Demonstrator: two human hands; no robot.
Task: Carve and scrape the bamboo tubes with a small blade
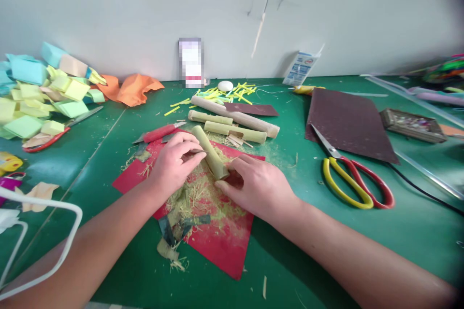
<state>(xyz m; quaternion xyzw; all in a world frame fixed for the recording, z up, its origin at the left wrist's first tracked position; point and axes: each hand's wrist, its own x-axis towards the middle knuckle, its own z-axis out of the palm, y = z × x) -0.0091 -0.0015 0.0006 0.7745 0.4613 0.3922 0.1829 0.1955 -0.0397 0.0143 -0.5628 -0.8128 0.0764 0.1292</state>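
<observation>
- I judge that smoothing is in hand; the next stroke wants the bamboo tube steady.
- On my feed it sits over the red sheet, long axis slanting far-left to near-right.
- My right hand holds the near end; my left hand is narrow alongside, contents I cannot tell.

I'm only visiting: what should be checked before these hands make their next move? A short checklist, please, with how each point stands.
1. Right hand at the near end of the bamboo tube: ok.
2. Left hand gripping something: cannot tell; its fingers are beside the tube, but their hold is unclear.
3. Red knife put away: not ok, it lies just beyond the left hand.
4. Scissors apart from both hands: ok, off to the right.
5. Red sheet free of shavings: not ok.
</observation>
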